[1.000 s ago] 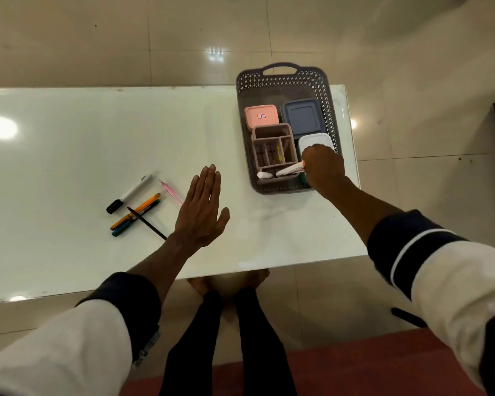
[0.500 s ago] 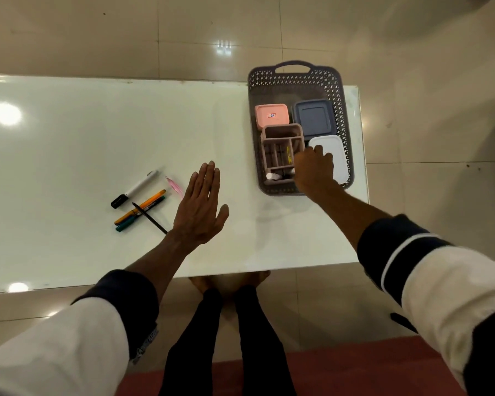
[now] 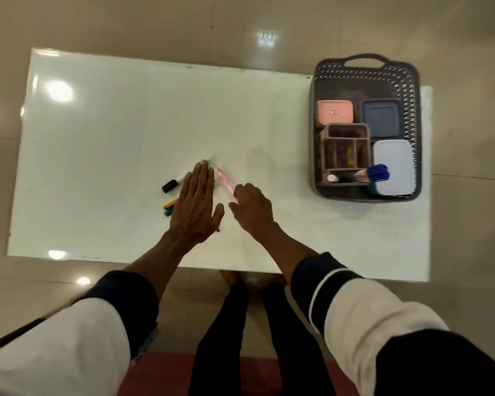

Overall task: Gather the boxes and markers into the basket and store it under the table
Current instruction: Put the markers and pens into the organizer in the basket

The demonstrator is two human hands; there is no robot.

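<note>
Reaching for the pink pen [image 3: 226, 182] with your right hand [image 3: 252, 208], fingers curled down at its near end; cannot tell whether you are already pinching it or only touching it. The pen is lying on the table [image 3: 112, 132], slanting far-left to near-right, just right of your left hand [image 3: 196, 208]. That left hand is lying flat, fingers straight and pressed together, thumb spread out, holding nothing and covering most of the loose marker pile. Poking out on its left side: a black-capped marker [image 3: 170, 185], and the ends of an orange marker [image 3: 170, 203] and a green marker [image 3: 168, 213]. A thin dark tip is showing just near of the palm; too small to name.

Far right, the grey basket [image 3: 409, 90] is sitting on the table's right end, well apart from both hands. Inside it, the pink box [image 3: 334, 114], the dark blue box [image 3: 381, 118] and the white box [image 3: 395, 164] are already sitting, along with a brown divided organizer [image 3: 345, 144]. A blue-capped marker [image 3: 376, 172] is lying across the organizer's near compartment, cap resting towards the white box, with a white-tipped one beside it.

Progress, judging by layout: boxes look done, a couple of markers are in. What is remaining for you: the pink pen, the pile under your left hand, then carrying the basket under the table. Roughly halfway.
</note>
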